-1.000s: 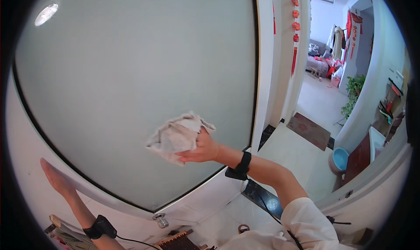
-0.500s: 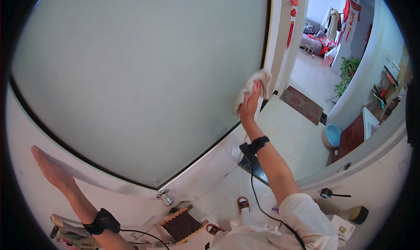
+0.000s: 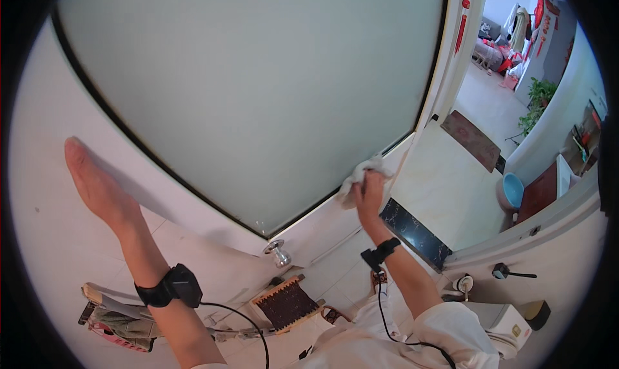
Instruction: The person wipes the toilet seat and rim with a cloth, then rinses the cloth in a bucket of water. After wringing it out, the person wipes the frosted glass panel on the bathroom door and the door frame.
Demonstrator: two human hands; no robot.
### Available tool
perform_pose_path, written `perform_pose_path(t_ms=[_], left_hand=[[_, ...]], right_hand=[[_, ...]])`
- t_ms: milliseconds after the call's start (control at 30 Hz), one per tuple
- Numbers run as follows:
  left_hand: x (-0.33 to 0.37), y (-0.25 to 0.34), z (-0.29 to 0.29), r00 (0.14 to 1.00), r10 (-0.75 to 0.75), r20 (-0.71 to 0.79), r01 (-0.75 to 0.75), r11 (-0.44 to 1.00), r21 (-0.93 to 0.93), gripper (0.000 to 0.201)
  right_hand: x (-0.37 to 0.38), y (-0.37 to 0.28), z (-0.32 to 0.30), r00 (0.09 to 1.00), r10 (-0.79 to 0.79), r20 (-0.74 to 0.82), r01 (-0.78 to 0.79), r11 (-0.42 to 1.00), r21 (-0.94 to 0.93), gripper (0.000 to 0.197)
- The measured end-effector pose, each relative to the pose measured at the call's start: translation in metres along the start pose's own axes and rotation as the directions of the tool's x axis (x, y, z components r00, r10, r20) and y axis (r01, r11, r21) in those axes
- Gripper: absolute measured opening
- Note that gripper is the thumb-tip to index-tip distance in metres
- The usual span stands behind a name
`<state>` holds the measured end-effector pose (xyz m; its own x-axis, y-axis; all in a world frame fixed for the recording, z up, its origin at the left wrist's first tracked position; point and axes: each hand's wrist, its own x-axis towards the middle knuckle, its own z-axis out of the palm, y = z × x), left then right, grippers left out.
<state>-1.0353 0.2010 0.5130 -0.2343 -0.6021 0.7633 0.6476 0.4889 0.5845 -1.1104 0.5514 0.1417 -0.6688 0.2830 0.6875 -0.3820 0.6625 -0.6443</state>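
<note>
A white door [image 3: 213,230] with a large frosted glass pane [image 3: 258,98] edged in black fills the upper left. My right hand [image 3: 369,195] presses a crumpled whitish cloth [image 3: 354,179] against the pane's lower right edge and the white frame beside it. My left hand [image 3: 97,182] lies along the white frame at the left, fingers stretched out and close together, with nothing seen in it. A round metal doorknob [image 3: 277,253] sticks out below the pane's bottom corner. Both wrists wear black straps with cables.
A stool with a brown woven seat [image 3: 287,306] stands below the knob. Folded clothes [image 3: 122,324] hang at lower left. Past the doorway's dark threshold [image 3: 416,233] are a floor mat [image 3: 471,139], a blue basin [image 3: 512,189] and a green plant [image 3: 538,101].
My right hand has moved the cloth down and left, from the pane's right corner onto its lower edge. My left hand appears higher along the frame, and the whole view has shifted.
</note>
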Motion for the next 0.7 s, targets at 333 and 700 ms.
perform_pose_path(t_ms=[333, 700], left_hand=[[-0.005, 0.013, 0.012, 0.998, -0.011, 0.054, 0.009, 0.999, 0.037, 0.047], [-0.013, 0.027, 0.016, 0.996, -0.003, 0.092, 0.003, 1.000, 0.001, 0.039]], right_hand=[[-0.122, -0.172, 0.034, 0.903, -0.235, 0.360, 0.050, 0.889, 0.456, 0.039], [0.087, -0.259, 0.024, 0.833, -0.537, -0.132, 0.550, 0.784, 0.286, 0.052]])
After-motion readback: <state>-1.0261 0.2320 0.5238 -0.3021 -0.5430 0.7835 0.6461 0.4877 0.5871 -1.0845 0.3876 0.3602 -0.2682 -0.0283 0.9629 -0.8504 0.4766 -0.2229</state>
